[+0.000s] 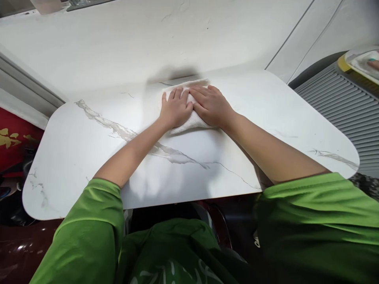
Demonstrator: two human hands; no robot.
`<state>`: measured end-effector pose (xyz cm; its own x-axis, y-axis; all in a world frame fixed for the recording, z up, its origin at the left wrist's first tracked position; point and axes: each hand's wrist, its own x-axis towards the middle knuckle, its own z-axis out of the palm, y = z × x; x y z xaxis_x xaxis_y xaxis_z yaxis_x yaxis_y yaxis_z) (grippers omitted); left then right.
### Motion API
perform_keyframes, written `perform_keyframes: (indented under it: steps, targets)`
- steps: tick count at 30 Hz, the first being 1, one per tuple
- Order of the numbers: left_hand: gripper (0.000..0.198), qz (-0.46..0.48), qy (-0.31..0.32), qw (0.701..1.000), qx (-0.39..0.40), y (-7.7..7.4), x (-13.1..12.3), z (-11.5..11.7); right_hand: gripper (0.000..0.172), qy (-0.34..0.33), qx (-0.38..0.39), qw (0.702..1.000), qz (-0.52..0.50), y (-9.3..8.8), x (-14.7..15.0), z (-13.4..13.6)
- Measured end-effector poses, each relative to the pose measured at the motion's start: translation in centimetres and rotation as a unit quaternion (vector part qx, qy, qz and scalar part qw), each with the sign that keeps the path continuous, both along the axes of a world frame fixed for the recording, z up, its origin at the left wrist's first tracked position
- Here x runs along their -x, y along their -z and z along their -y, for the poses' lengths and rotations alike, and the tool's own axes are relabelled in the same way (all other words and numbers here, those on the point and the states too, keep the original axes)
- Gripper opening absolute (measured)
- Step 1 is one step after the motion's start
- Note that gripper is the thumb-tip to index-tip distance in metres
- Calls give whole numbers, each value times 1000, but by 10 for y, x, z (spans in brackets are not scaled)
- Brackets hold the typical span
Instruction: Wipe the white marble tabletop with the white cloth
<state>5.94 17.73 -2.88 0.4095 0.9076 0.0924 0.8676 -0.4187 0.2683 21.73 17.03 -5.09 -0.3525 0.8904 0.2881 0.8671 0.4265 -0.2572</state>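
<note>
A folded white cloth (192, 121) lies on the far middle of a white marble-patterned table (89, 157), close to the wall. My left hand (175, 108) rests flat on the cloth's left part with fingers stretched out. My right hand (211, 105) lies flat on its right part, fingertips overlapping the left hand's. Both palms press down on the cloth, and most of it is hidden beneath them. Green sleeves cover my upper arms.
A white wall (148, 39) runs along the table's far edge. A grey ribbed surface (343, 106) stands at the right, with a yellow-rimmed tray (359, 63) at the top right corner. A red object (14, 138) sits low at the left. A dark chair (213, 221) is under the near edge.
</note>
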Motion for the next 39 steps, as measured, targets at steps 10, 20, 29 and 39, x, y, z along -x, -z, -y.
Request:
perform_keyframes:
  steps: [10, 20, 29, 39]
  targets:
    - [50, 21, -16, 1000, 6, 3, -5, -58, 63, 20, 11, 999, 23, 0, 0, -62]
    - [45, 66, -23, 996, 53, 8, -9, -85, 50, 34, 16, 999, 23, -16, 6, -74]
    - [45, 48, -41, 998, 22, 3, -9, -74, 51, 59, 34, 997, 30, -12, 6, -72]
    - [50, -16, -31, 999, -14, -2, -4, -9, 62, 35, 19, 999, -12, 3, 0, -20]
